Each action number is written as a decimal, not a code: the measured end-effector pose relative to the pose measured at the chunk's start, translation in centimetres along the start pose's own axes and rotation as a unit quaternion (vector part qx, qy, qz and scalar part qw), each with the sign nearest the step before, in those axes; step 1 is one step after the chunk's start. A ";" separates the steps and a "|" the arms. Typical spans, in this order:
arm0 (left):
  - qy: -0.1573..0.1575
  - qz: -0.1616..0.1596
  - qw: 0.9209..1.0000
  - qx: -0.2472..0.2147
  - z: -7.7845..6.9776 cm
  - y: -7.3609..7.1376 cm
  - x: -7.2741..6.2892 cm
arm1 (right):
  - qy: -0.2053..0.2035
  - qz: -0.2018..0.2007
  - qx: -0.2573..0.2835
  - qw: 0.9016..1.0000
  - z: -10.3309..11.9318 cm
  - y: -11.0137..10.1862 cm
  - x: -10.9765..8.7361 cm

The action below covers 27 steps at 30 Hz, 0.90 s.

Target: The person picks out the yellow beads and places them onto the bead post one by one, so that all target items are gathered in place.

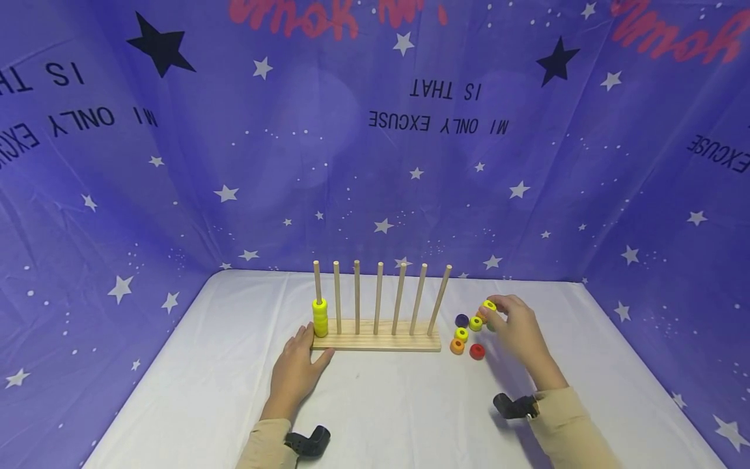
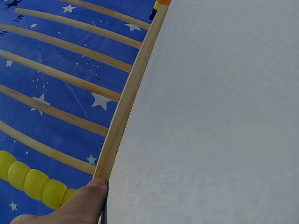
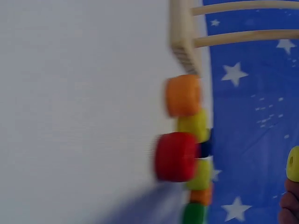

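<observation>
Loose beads (image 1: pixel 475 324) R of peg rack (image 1: pixel 375 342), both on tbl (image 1: pixel 375 404).

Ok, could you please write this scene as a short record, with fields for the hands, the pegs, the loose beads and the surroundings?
Left hand: holds the left end of the wooden base
Right hand: pinches a yellow bead
Pegs: seven; stacked yellow beads on the leftmost in the head view, the others bare
Loose beads: one dark blue, two yellow, two orange, one red, one green
Table cover: white
Backdrop: blue-purple, with stars and lettering
</observation>
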<state>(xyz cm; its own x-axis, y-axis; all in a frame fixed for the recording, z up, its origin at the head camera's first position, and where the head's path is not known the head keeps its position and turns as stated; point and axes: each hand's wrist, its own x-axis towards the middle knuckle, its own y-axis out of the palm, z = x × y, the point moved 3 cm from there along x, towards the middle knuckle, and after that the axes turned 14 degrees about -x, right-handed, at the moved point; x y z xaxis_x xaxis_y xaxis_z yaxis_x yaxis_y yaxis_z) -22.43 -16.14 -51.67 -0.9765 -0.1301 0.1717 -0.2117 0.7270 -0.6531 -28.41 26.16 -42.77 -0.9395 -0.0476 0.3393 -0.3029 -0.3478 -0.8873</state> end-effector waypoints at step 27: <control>0.002 0.002 1.000 -0.001 0.2 0.1 0.1 | -0.104 -0.067 0.024 0.992 10.1 -8.0 5.7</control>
<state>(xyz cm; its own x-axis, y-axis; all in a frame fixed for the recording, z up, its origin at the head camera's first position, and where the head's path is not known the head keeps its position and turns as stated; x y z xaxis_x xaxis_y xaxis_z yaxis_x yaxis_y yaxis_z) -22.52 -16.23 -51.91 -0.9774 -0.1245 0.1711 -0.2070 0.7291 -0.6523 -29.77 19.22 -30.58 -0.8360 -0.1888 0.5153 -0.4107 -0.4074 -0.8157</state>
